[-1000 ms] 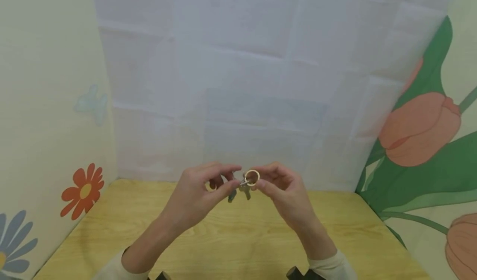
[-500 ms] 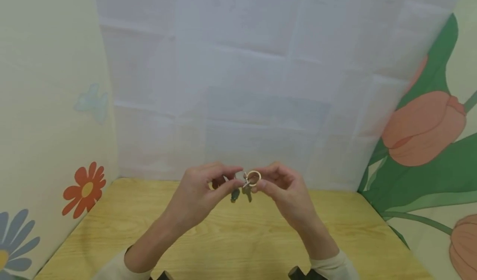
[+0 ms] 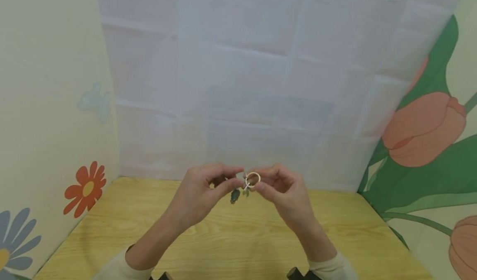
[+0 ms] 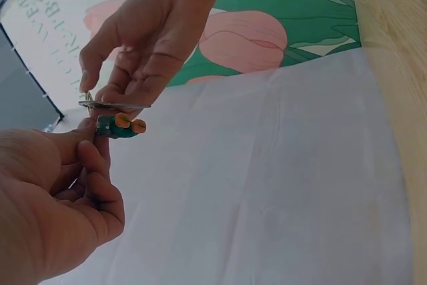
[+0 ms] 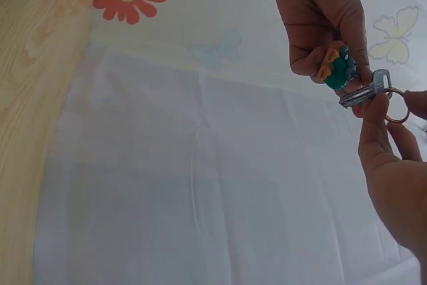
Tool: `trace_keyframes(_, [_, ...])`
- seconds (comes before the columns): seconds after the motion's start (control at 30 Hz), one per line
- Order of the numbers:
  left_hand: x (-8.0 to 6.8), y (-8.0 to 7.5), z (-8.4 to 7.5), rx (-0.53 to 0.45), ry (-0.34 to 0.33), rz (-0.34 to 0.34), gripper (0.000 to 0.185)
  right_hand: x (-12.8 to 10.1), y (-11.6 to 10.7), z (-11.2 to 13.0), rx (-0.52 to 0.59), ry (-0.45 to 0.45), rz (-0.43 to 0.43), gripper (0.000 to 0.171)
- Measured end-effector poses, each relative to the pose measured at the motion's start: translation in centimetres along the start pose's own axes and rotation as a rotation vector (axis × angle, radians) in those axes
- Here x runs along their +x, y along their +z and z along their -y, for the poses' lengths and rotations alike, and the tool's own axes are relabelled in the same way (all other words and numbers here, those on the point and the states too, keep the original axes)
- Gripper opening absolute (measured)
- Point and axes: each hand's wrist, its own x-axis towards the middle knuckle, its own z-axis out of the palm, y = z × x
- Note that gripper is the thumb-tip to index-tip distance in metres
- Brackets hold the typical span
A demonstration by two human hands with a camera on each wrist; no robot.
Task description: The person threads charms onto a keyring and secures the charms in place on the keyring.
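Walls: floral panels (image 3: 52,118) and a white sheet (image 3: 238,85) close in the wooden table (image 3: 238,242).
Left hand (image 3: 203,191): fingers pinch the green charm (image 5: 340,68) and silver key (image 5: 360,93), likely steadying them.
Right hand (image 3: 281,191): thumb and fingertips pinch the gold key ring (image 3: 253,179), held up above the table between both hands.
Obstruction: fingers hide the ring's split.

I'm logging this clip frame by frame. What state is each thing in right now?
Key ring: held off the table, pinched by the right hand.
Silver key: at the ring, between both hands' fingers.
Green charm: gripped by the left hand.
Wooden table: under the hands.
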Motion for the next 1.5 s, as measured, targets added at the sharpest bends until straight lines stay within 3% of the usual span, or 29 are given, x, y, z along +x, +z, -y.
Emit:
trace_keyframes(0.2, [-0.1,-0.2,0.0,0.002,-0.047,0.013,0.021,0.0,0.2,-0.2,-0.045,0.015,0.000,0.012])
trace_keyframes(0.4, [-0.2,0.0,-0.2,-0.061,-0.107,0.057,0.017,0.0,0.6,-0.8,-0.106,0.049,-0.002,0.015])
trace_keyframes(0.6, [0.0,0.2,-0.5,0.006,-0.170,0.073,0.020,-0.1,0.7,-1.3,-0.142,0.072,-0.045,0.019])
trace_keyframes(0.77, [0.1,0.3,-0.5,0.077,-0.064,0.075,0.024,-0.2,0.3,-1.3,-0.137,0.069,-0.042,0.021])
trace_keyframes(1.03, [-0.2,0.9,-0.4,0.141,0.094,0.019,0.024,0.0,0.1,-1.2,-0.093,0.079,-0.039,0.027])
trace_keyframes(1.2, [-0.3,1.2,0.0,0.195,0.209,-0.015,0.023,-0.1,0.3,-1.4,-0.172,0.053,-0.039,0.026])
trace_keyframes(1.33, [-0.5,1.5,0.1,0.225,0.229,-0.031,0.026,-0.1,0.3,-1.6,-0.248,0.006,-0.020,0.023])
trace_keyframes(1.5, [-0.5,1.7,0.2,0.211,0.201,-0.047,0.025,0.0,0.3,-1.9,-0.338,-0.080,0.000,0.021])
